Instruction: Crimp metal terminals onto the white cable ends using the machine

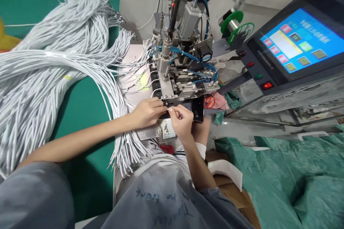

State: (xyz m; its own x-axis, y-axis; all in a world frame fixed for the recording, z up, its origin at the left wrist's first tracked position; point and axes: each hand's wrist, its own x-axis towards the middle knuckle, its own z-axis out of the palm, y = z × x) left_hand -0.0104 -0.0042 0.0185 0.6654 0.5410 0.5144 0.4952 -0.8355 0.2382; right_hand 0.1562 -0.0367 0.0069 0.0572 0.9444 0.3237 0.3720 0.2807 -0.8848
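Both forearms are stretched forward over the lap to the front edge of the machine [182, 78]. The left hand [147, 112] is curled, fingertips pinched on a white cable end [170, 107]; the right hand [182, 121] is closed, pinching the same end just beside it. A cable bundle [53, 64] is spread across the green table [83, 111] at the left
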